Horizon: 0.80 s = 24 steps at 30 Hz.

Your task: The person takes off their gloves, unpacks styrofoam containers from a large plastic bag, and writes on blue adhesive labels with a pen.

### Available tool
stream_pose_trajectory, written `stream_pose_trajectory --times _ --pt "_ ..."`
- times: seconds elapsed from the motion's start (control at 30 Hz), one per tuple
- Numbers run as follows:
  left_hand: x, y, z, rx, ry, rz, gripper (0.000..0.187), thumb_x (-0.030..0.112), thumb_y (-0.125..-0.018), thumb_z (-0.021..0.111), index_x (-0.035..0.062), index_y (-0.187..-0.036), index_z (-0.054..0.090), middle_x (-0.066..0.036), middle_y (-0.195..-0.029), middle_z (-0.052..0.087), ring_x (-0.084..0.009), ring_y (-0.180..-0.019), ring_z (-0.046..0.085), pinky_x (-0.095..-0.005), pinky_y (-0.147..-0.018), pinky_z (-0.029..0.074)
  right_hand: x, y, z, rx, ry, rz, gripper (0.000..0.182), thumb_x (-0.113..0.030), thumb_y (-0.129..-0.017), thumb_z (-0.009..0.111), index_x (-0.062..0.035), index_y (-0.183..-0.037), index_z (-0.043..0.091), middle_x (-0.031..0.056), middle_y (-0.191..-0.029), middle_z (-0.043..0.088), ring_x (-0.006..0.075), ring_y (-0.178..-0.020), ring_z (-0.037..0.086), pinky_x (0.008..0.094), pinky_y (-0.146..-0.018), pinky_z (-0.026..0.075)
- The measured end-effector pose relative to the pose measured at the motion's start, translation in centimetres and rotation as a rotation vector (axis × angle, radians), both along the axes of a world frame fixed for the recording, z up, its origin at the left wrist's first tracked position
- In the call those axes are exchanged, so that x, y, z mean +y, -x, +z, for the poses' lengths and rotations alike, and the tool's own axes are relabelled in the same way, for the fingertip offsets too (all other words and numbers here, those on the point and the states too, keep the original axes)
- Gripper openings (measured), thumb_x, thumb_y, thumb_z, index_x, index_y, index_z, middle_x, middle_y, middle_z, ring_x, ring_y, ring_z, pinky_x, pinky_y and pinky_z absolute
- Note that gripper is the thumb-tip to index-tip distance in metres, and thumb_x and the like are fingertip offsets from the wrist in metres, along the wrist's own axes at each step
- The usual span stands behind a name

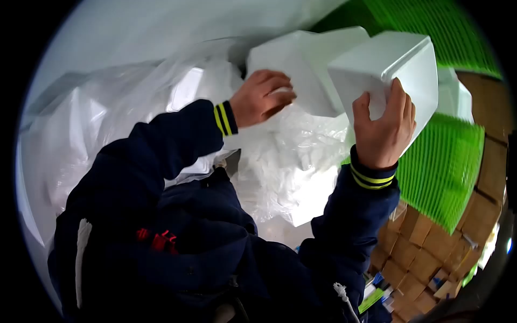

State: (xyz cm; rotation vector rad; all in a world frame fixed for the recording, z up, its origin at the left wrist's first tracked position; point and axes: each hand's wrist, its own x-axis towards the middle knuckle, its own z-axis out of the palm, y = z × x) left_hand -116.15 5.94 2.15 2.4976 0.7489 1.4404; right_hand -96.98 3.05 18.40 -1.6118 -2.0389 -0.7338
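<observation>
My right hand (pixel 385 129) grips a white box (pixel 414 81) by its near side, thumb and fingers spread against its faces. The box is tilted, and its far side is hidden. To the left, my left hand (pixel 263 98) hovers with loosely bent fingers and nothing visible in them. It is close to another white box-like piece (pixel 291 62), which stands behind and beside the held box. Below both hands lies a heap of clear plastic wrap (pixel 296 156) over white pieces.
More white pieces in clear plastic bags (pixel 81 129) fill the left side. Green ribbed sheets (pixel 441 167) hang or lean at the right, with another green sheet (pixel 436 27) above. Stacked brown cartons (pixel 417 253) stand at the lower right. A pale wall (pixel 156 32) runs behind.
</observation>
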Motion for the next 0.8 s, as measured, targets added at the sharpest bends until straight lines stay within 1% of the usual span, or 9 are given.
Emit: stream_pose_trajectory --times 0.1,0.17,0.27,0.37,0.47,0.57,0.63,0.67,0.8 --pt "-6.3 5.5 -3.8 -0.02 0.207 -0.014 0.029 -0.001 -0.07 0.069 0.0049 -0.097 0.061 -0.012 -0.101 0.059 -0.0292 -0.1 0.056 -0.0405 -0.085 0.045 3.0 1.2 -1.5 -0.15 0.188 -0.028 0.053 -0.019 -0.072 0.067 -0.0016 -0.119 0.053 0.0126 -0.095 0.063 0.0284 -0.086 0.059 0.0392 -0.074 0.047" --pt "-11.8 9.8 -8.2 0.009 0.452 0.017 0.026 -0.004 -0.071 0.067 0.0045 -0.095 0.061 -0.013 -0.1 0.059 -0.0311 -0.099 0.056 -0.0388 -0.085 0.045 2.0 2.5 0.2 -0.164 -0.023 0.035 0.062 -0.024 -0.072 0.075 -0.0012 -0.125 0.052 0.0165 -0.115 0.059 0.0322 -0.1 0.057 0.0436 -0.083 0.049" --pt "-14.2 15.5 -12.4 -0.022 0.815 0.26 0.018 -0.001 -0.076 0.062 0.0038 -0.094 0.06 -0.014 -0.096 0.059 -0.0329 -0.098 0.054 -0.0392 -0.084 0.045 -0.3 8.5 -1.9 0.206 -0.118 0.324 0.045 -0.005 -0.071 0.07 0.0067 -0.112 0.056 0.0201 -0.104 0.061 0.0343 -0.094 0.059 0.0447 -0.08 0.049" --pt "-14.3 18.8 -18.9 0.056 0.989 0.514 0.027 -0.001 -0.078 0.057 0.0033 -0.106 0.057 -0.016 -0.105 0.057 -0.0356 -0.101 0.053 -0.0404 -0.088 0.044 -2.0 15.2 -12.6 0.889 0.734 0.642 0.044 -0.003 -0.076 0.064 0.0045 -0.118 0.053 0.0176 -0.105 0.061 0.0273 -0.094 0.06 0.0366 -0.081 0.049" --pt "-11.2 20.9 -24.4 0.116 1.06 0.65 0.038 0.0 -0.079 0.053 0.0045 -0.116 0.053 -0.018 -0.113 0.055 -0.0366 -0.107 0.051 -0.0419 -0.092 0.042 -2.9 23.1 -27.8 1.441 1.613 0.459 0.048 -0.001 -0.082 0.061 0.0021 -0.127 0.047 0.0135 -0.112 0.059 0.0182 -0.101 0.059 0.03 -0.088 0.046" --pt "-6.4 21.2 -27.1 0.167 0.928 0.731 0.04 -0.001 -0.08 0.052 0.0044 -0.12 0.051 -0.018 -0.118 0.053 -0.0368 -0.108 0.05 -0.0419 -0.094 0.041 0.3 25.6 -41.6 0.824 0.739 0.439 0.061 -0.008 -0.071 0.065 0.002 -0.128 0.045 0.0212 -0.123 0.052 0.0367 -0.116 0.049 0.0419 -0.1 0.038" --pt "-3.0 21.5 -28.8 0.168 0.719 0.698 0.039 -0.002 -0.08 0.05 0.0039 -0.119 0.052 -0.018 -0.118 0.054 -0.0365 -0.108 0.051 -0.0417 -0.093 0.042 6.7 24.7 -45.0 0.727 0.444 0.327 0.06 -0.009 -0.072 0.065 0.0031 -0.127 0.043 0.0236 -0.131 0.044 0.0412 -0.121 0.04 0.0478 -0.103 0.03" --pt "-1.6 21.5 -28.6 0.173 0.679 0.682 0.036 0.0 -0.082 0.05 0.0035 -0.118 0.053 -0.018 -0.116 0.055 -0.0359 -0.107 0.051 -0.0414 -0.092 0.042 10.0 24.4 -45.6 0.662 0.345 0.246 0.043 -0.015 -0.079 0.06 0.0043 -0.117 0.052 0.0236 -0.119 0.055 0.0407 -0.109 0.05 0.0461 -0.095 0.038" --pt "2.2 20.8 -26.6 0.295 0.575 0.631 0.027 0.011 -0.087 0.052 0.0025 -0.112 0.057 -0.017 -0.109 0.059 -0.0338 -0.102 0.054 -0.0394 -0.088 0.044 13.6 22.9 -45.3 0.447 0.93 0.257 0.033 -0.027 -0.086 0.051 0.0024 -0.095 0.063 0.0208 -0.089 0.064 0.0371 -0.082 0.061 0.0425 -0.078 0.047"
